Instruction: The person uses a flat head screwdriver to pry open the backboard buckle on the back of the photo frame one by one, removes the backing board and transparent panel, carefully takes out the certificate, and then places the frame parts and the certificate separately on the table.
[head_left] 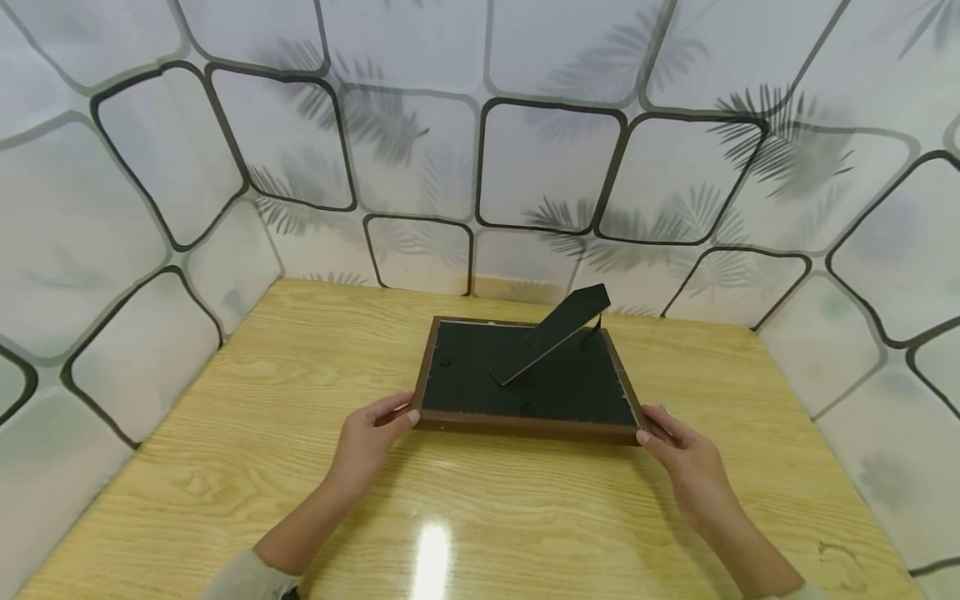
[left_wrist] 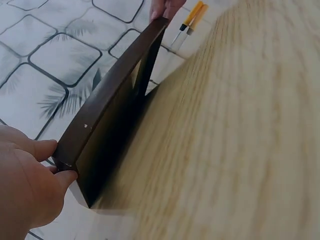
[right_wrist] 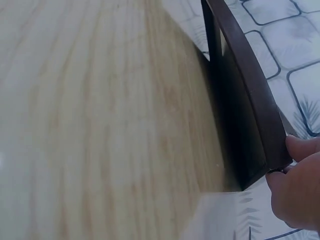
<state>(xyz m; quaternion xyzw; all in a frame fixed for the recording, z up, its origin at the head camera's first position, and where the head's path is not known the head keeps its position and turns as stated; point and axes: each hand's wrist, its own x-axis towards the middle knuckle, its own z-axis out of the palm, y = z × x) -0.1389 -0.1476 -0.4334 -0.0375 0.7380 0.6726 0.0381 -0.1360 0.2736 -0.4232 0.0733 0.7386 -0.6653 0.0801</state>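
A brown picture frame (head_left: 525, 427) lies face down, its black back (head_left: 465, 367) upward. The black easel stand (head_left: 558, 329) is swung out from the back and leans up to the right. At the near left corner my left hand (head_left: 367, 437) grips the frame between thumb and fingers. My right hand (head_left: 686, 467) holds the near right corner in the same way. Both wrist views show the dark brown edge (left_wrist: 107, 92) of the frame raised from the table, with a shadowed gap beneath. The frame's front is hidden.
The frame is over a light wood-grain table (head_left: 247, 425). A patterned curtain-like wall (head_left: 420, 150) encloses its back and sides. In the left wrist view, a thin tool with a yellow handle (left_wrist: 192, 14), perhaps a screwdriver, appears beyond my right hand.
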